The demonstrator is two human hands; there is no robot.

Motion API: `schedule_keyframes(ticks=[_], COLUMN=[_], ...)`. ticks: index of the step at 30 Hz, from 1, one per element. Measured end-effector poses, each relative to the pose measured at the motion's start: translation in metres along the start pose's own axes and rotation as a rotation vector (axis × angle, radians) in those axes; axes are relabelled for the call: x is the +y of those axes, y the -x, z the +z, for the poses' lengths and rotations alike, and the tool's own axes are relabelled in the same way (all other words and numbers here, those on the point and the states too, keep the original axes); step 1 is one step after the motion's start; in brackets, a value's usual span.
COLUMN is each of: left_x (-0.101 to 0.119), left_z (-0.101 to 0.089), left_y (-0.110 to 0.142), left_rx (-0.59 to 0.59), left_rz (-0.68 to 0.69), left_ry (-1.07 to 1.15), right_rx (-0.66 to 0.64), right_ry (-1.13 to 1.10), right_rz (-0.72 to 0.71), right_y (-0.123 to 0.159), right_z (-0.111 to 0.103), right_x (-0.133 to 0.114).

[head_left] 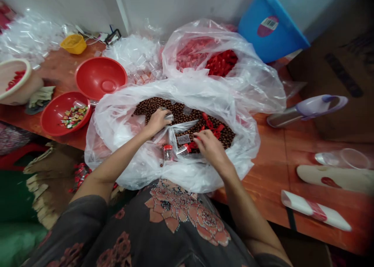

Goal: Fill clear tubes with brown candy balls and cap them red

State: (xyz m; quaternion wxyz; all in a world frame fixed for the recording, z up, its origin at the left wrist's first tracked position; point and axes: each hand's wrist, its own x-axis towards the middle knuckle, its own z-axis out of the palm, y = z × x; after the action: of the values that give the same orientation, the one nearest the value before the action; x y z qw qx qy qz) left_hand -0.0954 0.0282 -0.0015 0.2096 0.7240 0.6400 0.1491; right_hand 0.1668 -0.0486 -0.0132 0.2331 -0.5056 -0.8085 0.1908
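Observation:
A large clear plastic bag (111,122) lies wide open on the table, with many small brown balls (154,103) inside. Over the balls at the left, my left hand (157,122) is closed around a small clear plastic jar (168,117). My right hand (212,148) is at the right side, its fingers drawn together beside several red caps (217,131); what they hold, if anything, is hidden. Toward me, a filled jar with a red lid (168,153) stands on the bag's plastic, and another red-lidded jar (184,150) lies tilted beside it.
Left are a red bowl (101,74), another red bowl of wrapped sweets (48,119) and a cream bowl (35,82). Behind lie clear jars (131,50), a bag of red caps (223,62) and a blue bucket (254,37). A bottle (284,119) and white pouch (330,218) are right.

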Motion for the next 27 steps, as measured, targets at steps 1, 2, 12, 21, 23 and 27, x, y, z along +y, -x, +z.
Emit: schedule_keyframes(ticks=[1, 2, 12, 21, 23, 27], left_x=[-0.01, -0.019, -0.03, -0.023, -0.015, 0.003], left_z=[-0.003, -0.006, 0.016, 0.028, 0.035, 0.043], left_y=[0.005, 0.009, -0.013, -0.028, -0.028, -0.028], left_rx=[-0.021, -0.046, -0.001, 0.016, -0.004, -0.058], left_rz=[-0.027, -0.078, -0.423, -0.453, -0.43, -0.389], left_ry=[0.086, 0.187, 0.775, 0.895, 0.875, 0.967], right_rx=[0.023, 0.029, -0.094, -0.111, -0.106, -0.089], right_ry=[0.029, 0.063, 0.295, 0.293, 0.3, 0.253], right_rz=[0.028, 0.058, 0.207, 0.286, 0.279, 0.277], right_y=[-0.003, -0.006, -0.028, -0.03, -0.03, -0.032], right_z=[-0.003, -0.005, 0.002, 0.007, 0.011, 0.019], right_x=[0.008, 0.016, 0.026, 0.016, 0.016, 0.018])
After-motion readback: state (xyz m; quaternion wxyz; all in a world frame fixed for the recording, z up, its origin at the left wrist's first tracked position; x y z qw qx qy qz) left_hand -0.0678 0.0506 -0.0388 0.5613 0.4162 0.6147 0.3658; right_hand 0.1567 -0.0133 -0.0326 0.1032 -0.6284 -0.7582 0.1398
